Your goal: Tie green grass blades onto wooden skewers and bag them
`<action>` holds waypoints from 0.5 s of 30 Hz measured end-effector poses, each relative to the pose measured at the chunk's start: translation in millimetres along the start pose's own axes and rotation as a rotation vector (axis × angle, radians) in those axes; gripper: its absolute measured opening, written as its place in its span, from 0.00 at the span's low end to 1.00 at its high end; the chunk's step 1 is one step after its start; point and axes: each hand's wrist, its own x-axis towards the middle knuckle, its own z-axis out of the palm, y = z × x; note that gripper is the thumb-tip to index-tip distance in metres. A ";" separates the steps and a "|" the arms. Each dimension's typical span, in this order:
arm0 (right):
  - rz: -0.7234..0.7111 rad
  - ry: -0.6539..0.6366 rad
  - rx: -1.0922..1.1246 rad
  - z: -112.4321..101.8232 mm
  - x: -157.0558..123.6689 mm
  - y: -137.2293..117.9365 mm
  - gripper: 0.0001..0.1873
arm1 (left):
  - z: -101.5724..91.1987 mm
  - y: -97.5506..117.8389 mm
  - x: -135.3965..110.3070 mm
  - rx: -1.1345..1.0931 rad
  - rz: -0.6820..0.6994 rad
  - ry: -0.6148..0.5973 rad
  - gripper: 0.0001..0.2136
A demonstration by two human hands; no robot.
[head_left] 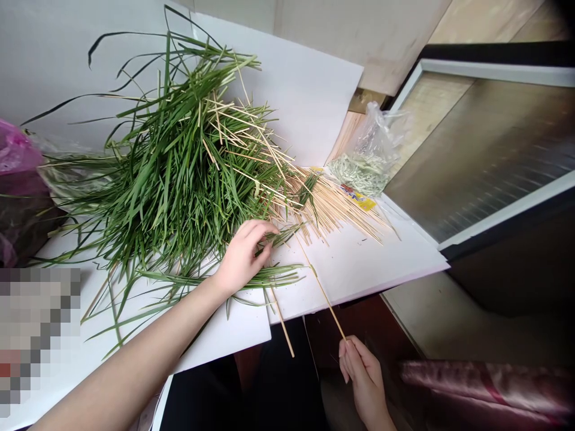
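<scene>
My right hand, off the table's front edge, is closed on the lower end of a thin bamboo skewer. The skewer slants up and left over the table, with a small knot of something partway along it. My left hand is at the front of a big heap of green chives. Its fingers are bent, with a gap between thumb and forefinger, just beside some chive ends. Below it lies a loose row of chives. Another skewer juts past the edge.
Many bamboo skewers are spread right of the heap, some lying on it. A clear plastic bag with pale green pieces stands behind them. At far left is a pink bag. The white table ends near a framed glass panel.
</scene>
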 end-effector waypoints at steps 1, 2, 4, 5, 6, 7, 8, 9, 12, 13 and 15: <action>-0.006 0.020 0.013 -0.3 -0.1 0.9 0.23 | -0.8 1.0 0.7 0.041 0.034 -0.008 0.11; -0.014 0.039 0.025 -0.3 -0.2 1.2 0.23 | -1.4 1.5 1.2 0.076 0.060 -0.033 0.10; -0.043 0.069 0.044 0.2 -0.6 0.3 0.23 | -1.7 1.4 1.2 0.120 0.087 -0.118 0.09; -0.060 0.080 0.051 0.8 -0.8 -0.6 0.23 | -1.4 0.8 0.7 0.133 0.092 -0.170 0.09; -0.079 0.091 0.059 1.3 -0.9 -1.6 0.23 | -0.8 0.0 0.0 0.146 0.092 -0.220 0.09; -0.097 0.101 0.066 1.9 -1.0 -2.4 0.23 | -0.1 -0.9 -0.9 0.160 0.090 -0.265 0.09; -0.112 0.108 0.073 2.4 -1.2 -3.1 0.23 | 0.7 -1.8 -1.9 0.176 0.088 -0.301 0.09; -0.123 0.114 0.080 2.8 -1.3 -3.5 0.23 | 1.6 -2.6 -2.9 0.196 0.084 -0.330 0.09; -0.145 0.116 0.103 2.7 -2.2 -3.6 0.23 | 3.8 -4.0 -5.0 0.248 0.073 -0.397 0.10; -0.149 0.110 0.105 2.4 -2.6 -3.5 0.23 | 4.3 -4.0 -5.3 0.258 0.069 -0.418 0.09; -0.153 0.092 0.104 1.5 -3.3 -3.5 0.23 | 5.0 -3.5 -5.5 0.269 0.059 -0.451 0.09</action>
